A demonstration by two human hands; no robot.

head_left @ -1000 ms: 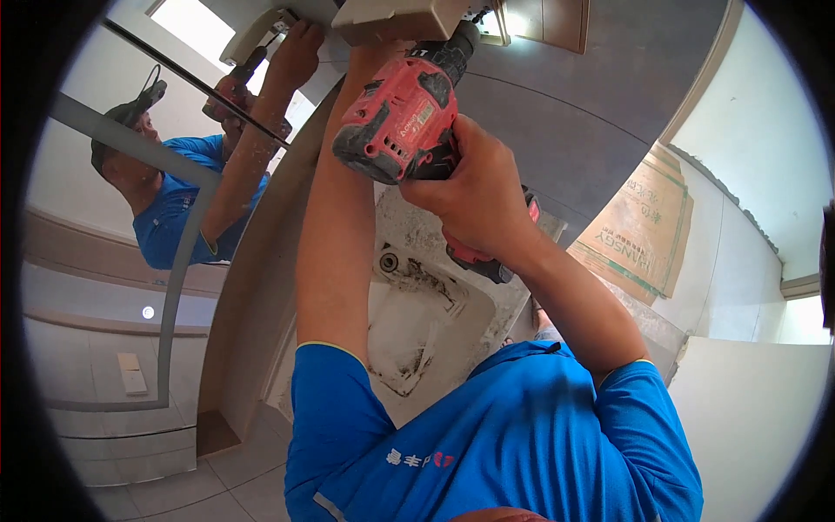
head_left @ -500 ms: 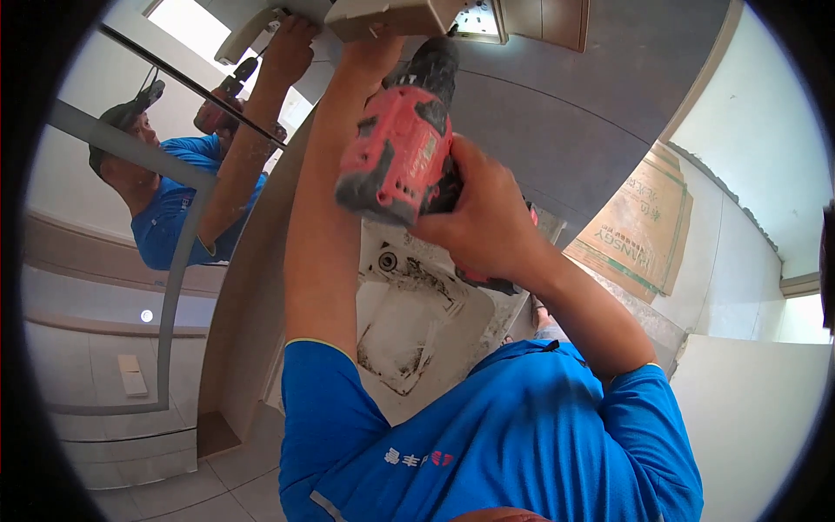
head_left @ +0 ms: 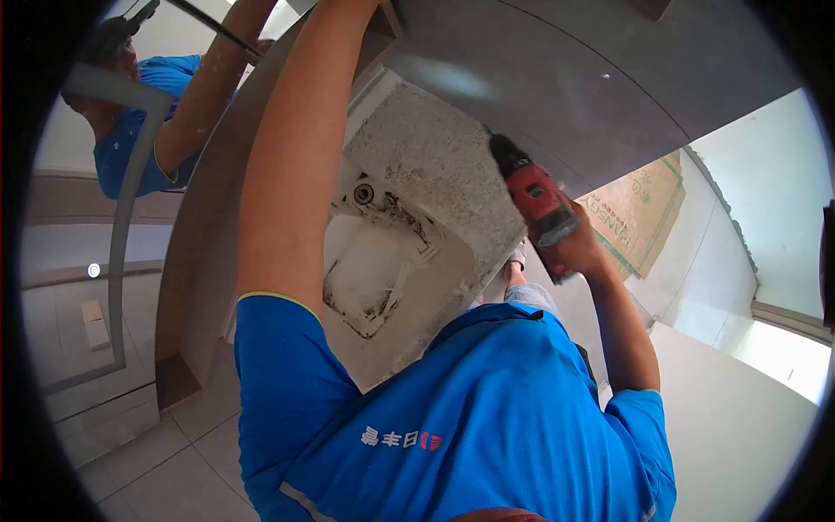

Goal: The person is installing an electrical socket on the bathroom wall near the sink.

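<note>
My right hand (head_left: 584, 247) is closed round the grip of a red and black cordless drill (head_left: 537, 198). The drill is off to the right, with its black chuck tipped up and left toward the dark grey tiled wall (head_left: 565, 96). Its tip is close to the wall surface; whether they touch I cannot tell. My left arm (head_left: 291, 174) reaches straight up along the mirror's side, and its hand is cut off by the upper edge. What that hand holds or touches is hidden.
Below my arms lies a dirty white basin (head_left: 370, 252) with a round drain (head_left: 364, 193), beside rough concrete (head_left: 444, 143). A mirror (head_left: 74, 226) in a curved wooden frame (head_left: 196, 287) stands on the left. Cardboard (head_left: 648, 204) covers floor at the right.
My right hand has carried the drill down and to the right, away from my left forearm. My left hand and the beige box-like piece have gone out at the upper edge.
</note>
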